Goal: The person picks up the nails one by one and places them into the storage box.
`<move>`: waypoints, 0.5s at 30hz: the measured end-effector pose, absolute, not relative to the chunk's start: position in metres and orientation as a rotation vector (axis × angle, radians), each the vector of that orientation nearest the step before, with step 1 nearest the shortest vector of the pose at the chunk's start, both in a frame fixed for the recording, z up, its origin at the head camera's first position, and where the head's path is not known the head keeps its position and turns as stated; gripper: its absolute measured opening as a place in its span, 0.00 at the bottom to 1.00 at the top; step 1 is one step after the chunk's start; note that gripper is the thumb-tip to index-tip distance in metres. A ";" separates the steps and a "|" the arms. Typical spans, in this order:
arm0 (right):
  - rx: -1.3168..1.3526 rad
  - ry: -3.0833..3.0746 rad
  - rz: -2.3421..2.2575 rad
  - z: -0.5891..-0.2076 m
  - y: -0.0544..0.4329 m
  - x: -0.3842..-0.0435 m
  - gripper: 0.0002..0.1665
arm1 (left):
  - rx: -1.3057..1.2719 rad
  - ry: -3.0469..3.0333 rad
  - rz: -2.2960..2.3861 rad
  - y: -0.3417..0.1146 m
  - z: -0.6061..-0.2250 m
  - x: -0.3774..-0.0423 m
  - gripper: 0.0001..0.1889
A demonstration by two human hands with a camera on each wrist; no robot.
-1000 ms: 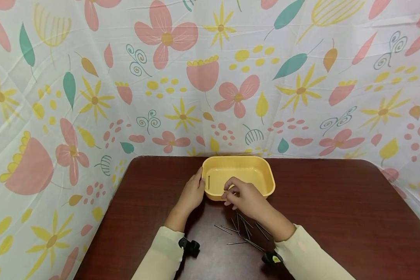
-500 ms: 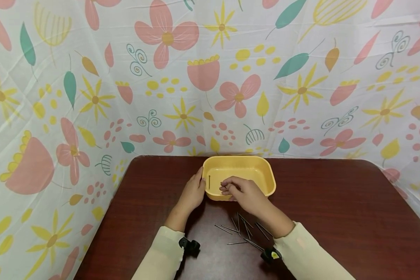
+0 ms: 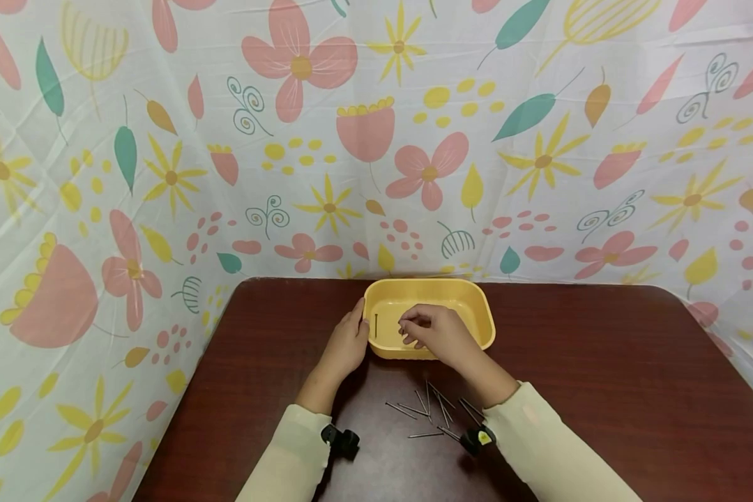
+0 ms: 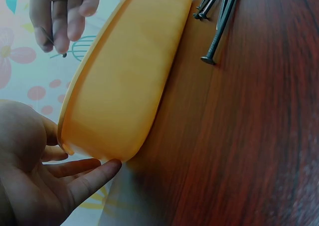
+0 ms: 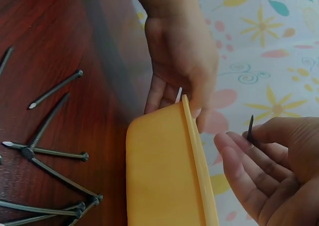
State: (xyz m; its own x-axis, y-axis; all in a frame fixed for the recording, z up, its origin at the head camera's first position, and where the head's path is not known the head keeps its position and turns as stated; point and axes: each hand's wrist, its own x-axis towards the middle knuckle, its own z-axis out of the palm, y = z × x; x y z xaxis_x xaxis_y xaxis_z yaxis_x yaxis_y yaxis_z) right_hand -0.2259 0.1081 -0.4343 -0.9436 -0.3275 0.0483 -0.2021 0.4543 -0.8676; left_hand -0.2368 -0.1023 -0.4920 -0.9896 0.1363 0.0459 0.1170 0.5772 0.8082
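Right hand point(image 3: 436, 331): fingers nearly together at the tips, thumb and forefinger pinching one nail point(image 5: 250, 127); the other fingers are loosely bent and hold nothing visible. Both wrist views put this hand above the rim of the yellow box point(image 3: 429, 285), clear of its walls, with the pinched nail in the air over the box. Left hand point(image 3: 345, 341): at the left end of the box, thumb over the rim, fingers slightly spread and laid along the outer wall, touching it; the grip is on the box alone. Counts: boxes, one, upright on the dark red-brown counter point(image 3: 571, 362) near its far edge. Nails in the right fingers, one. Nails seen inside the box, one: the boxed nail point(image 3: 376, 325), lying on the floor beside the left wall; part of the interior is hidden by the right hand. Nails on the counter, at least nine: the loose nails point(image 3: 425, 436) lie in a crossing scatter in front of the box, some overlapping and some near the right wrist, so the exact count cannot be read. Wrist cameras, two, black, one per arm. Pale sleeves, two. Behind the counter: flower-print cloth point(image 3: 427, 174).
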 end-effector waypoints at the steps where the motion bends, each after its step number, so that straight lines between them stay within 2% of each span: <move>1: -0.460 2.577 -1.500 -0.434 0.108 -0.228 0.07 | 0.214 2.766 1.419 -0.102 -0.492 -0.237 0.29; 15: -0.418 2.580 -1.426 -0.436 0.097 -0.248 0.08 | 0.212 2.784 1.407 -0.102 -0.493 -0.239 0.29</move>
State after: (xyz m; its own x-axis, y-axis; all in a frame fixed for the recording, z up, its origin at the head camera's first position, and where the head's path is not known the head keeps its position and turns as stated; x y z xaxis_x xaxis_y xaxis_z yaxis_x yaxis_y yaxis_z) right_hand -0.2481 0.0968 -0.4362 -0.9474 -0.3200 -0.0085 -0.1631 0.5053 -0.8474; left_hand -0.2390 -0.1025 -0.4926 -0.9907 0.1273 0.0479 0.1140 0.5858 0.8024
